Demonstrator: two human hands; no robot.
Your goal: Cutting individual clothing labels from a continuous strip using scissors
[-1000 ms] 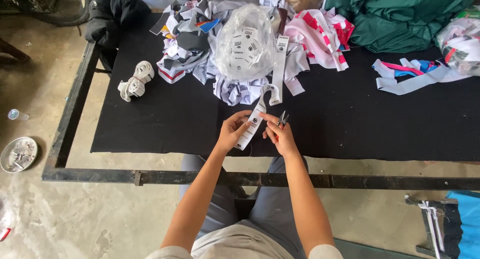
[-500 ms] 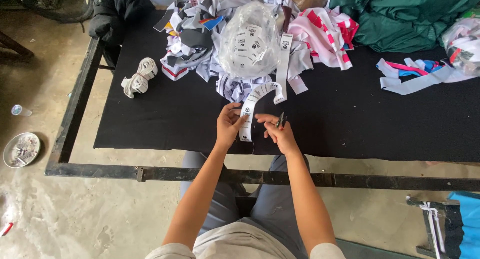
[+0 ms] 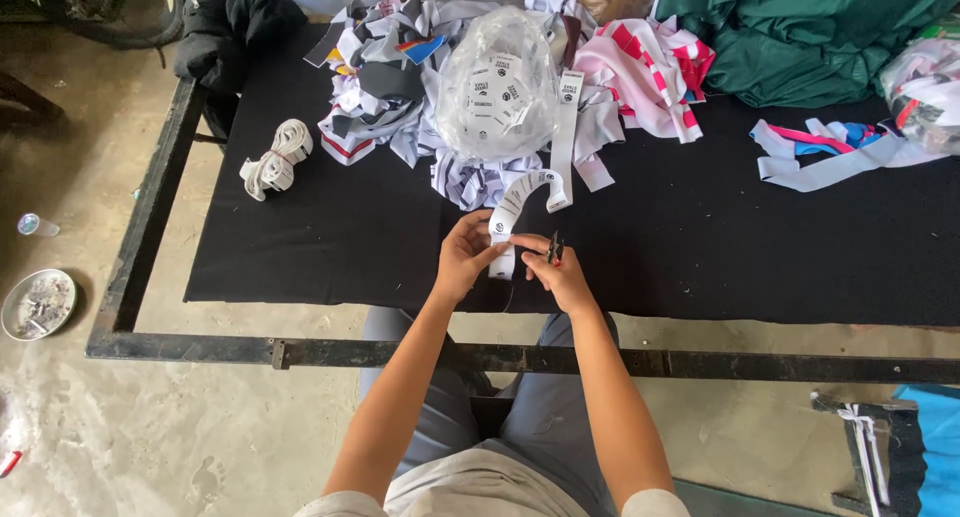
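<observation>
A white label strip printed with dark marks arches up over the near edge of the black tabletop, its lower end pinched between both hands. The left hand grips the strip from the left with thumb and fingers closed on it. The right hand meets it from the right, fingertips on the strip, and also holds small dark snips that stick up just beside the strip. The strip's far end curls toward a longer white strip that runs back to a clear bag of labels. Behind the bag lies a heap of fabric scraps, with pink-and-white striped cloth to its right and green cloth at the far right corner. A bundle of white tape sits near the left edge. On the floor to the left stands a round dish.
</observation>
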